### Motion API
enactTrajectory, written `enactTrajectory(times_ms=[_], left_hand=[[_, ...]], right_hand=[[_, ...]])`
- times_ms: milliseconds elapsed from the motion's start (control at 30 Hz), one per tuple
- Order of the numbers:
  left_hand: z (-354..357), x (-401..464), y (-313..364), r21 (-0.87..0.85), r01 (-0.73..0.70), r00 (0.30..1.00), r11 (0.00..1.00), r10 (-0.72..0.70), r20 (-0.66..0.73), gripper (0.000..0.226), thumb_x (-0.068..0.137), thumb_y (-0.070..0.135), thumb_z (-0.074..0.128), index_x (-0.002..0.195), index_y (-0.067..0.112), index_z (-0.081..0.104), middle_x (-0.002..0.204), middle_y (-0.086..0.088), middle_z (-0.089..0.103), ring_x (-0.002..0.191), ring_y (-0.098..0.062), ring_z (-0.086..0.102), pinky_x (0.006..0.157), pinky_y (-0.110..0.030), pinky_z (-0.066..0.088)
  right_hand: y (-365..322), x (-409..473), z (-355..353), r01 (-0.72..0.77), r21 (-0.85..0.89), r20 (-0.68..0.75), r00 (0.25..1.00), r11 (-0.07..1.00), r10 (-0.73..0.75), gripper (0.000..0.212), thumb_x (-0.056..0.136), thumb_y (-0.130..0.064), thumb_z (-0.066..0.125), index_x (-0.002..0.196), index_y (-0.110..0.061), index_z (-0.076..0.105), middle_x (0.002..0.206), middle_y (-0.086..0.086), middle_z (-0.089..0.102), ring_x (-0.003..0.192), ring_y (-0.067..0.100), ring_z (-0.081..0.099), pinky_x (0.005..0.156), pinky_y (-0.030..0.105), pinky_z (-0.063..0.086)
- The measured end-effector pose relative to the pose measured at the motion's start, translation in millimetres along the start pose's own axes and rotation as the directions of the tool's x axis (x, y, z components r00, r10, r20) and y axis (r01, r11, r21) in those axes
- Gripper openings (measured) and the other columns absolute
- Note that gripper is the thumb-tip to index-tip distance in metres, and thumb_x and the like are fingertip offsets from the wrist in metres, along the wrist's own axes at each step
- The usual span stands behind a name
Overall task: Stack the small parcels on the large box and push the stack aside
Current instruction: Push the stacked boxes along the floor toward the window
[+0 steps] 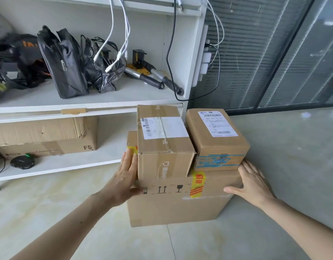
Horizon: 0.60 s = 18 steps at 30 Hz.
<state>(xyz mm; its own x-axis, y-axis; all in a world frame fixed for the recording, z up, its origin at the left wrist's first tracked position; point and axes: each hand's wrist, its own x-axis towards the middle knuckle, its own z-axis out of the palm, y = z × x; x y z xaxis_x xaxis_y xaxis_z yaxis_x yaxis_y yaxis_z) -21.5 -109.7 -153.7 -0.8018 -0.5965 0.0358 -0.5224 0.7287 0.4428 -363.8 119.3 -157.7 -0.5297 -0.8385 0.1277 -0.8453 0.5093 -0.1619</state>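
cardboard makes up the whole stack: a large brown cardboard box with red-and-yellow tape [180, 199] stands on the pale floor [49, 212], just in front of a white shelf unit [124, 94]. two small parcels sit on its top, side by side and touching. the taller brown parcel with a white label and clear tape [163, 145] is on the left half; the squat brown parcel with blue printed tape [218, 141] is on the right half, its near face about level with the large box's front edge.

the left hand [126, 177] lies flat against the large box's left side, fingers spread upward beside the taller parcel, thumb on the front face. the right hand [252, 181] presses flat on the right side, thumb on the front face. both grips are wide and open-palmed, bracing the box between them and closed round nothing.

on the shelf unit's upper shelf are a black zipped fabric bag [64, 62], a crumpled clear plastic bag [103, 68] and dark-handled tools [154, 77]; white cables [116, 34] hang over them. the lower shelf holds a dented brown carton marked f5 [45, 136].
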Motion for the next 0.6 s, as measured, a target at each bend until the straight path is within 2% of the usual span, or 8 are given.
enactTrajectory(times_ms=[200, 367, 600], left_hand=[[28, 62, 58, 0.034, -0.003, 0.998, 0.999, 0.001, 0.057, 0.120, 0.085, 0.025, 0.075, 0.154, 0.009, -0.022, 0.160, -0.013, -0.035, 0.151, -0.032, -0.024, 0.126, -0.045, 0.006], [49, 109, 85, 0.077, -0.016, 0.998, 0.997, 0.012, 0.059, 0.120, 0.085, 0.024, 0.075, 0.154, 0.010, -0.022, 0.161, -0.014, -0.032, 0.152, -0.033, -0.020, 0.125, -0.048, 0.006], [72, 176, 115, 0.075, -0.043, 0.998, 0.996, 0.040, 0.038, 0.129, 0.076, 0.020, 0.082, 0.155, 0.008, -0.019, 0.161, -0.016, -0.032, 0.152, -0.032, -0.020, 0.123, -0.035, 0.023]], right_hand=[[56, -11, -19, -0.165, -0.060, -0.024, 0.986, 0.985, 0.163, 0.110, 0.056, -0.057, 0.084, 0.144, -0.011, 0.036, 0.155, 0.008, 0.036, 0.143, 0.027, 0.030, 0.114, 0.038, 0.026], [92, 1, -28, -0.228, -0.111, -0.020, 0.974, 0.967, 0.228, 0.102, 0.058, -0.050, 0.086, 0.140, -0.009, 0.041, 0.152, 0.009, 0.040, 0.140, 0.026, 0.036, 0.112, 0.038, 0.028], [143, 41, -28, -0.321, -0.127, -0.060, 0.947, 0.938, 0.316, 0.091, 0.044, -0.037, 0.094, 0.121, -0.003, 0.058, 0.133, 0.015, 0.057, 0.120, 0.037, 0.054, 0.096, 0.044, 0.042]])
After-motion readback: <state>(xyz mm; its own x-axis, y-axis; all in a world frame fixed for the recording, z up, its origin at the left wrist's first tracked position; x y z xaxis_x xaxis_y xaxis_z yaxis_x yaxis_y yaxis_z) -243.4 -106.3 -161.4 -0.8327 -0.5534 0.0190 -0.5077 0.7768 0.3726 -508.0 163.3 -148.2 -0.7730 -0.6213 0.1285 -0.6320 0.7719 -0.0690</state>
